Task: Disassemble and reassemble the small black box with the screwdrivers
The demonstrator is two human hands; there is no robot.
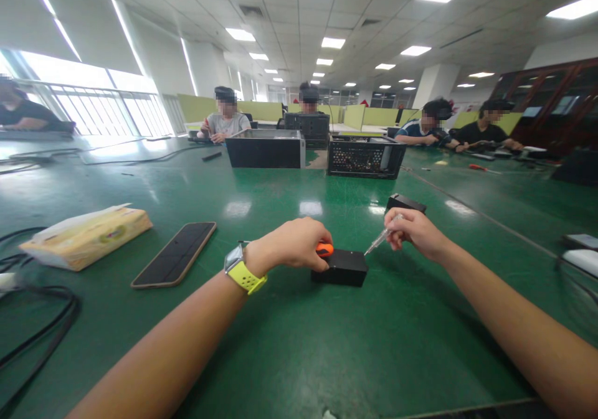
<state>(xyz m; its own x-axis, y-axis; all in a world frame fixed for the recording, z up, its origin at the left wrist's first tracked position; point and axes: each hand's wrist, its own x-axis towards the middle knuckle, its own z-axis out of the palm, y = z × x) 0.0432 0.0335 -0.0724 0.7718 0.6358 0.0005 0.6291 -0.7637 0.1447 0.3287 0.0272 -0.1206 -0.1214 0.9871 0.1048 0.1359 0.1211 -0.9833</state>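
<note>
My left hand [292, 243] is closed around an orange-handled tool [325, 249], which rests on top of a small black box [340, 268] on the green table [299, 344]. My right hand [413, 230] pinches a thin clear-handled screwdriver [382, 238], whose tip points down-left toward the box's right edge. A yellow-strapped watch sits on my left wrist.
A phone [175, 254] and a tissue pack [86, 235] lie to the left, with black cables [37, 319] at the left edge. Another small black box [405, 203] sits behind my right hand. Two open computer cases [266, 148] stand farther back. Several people sit at the far side.
</note>
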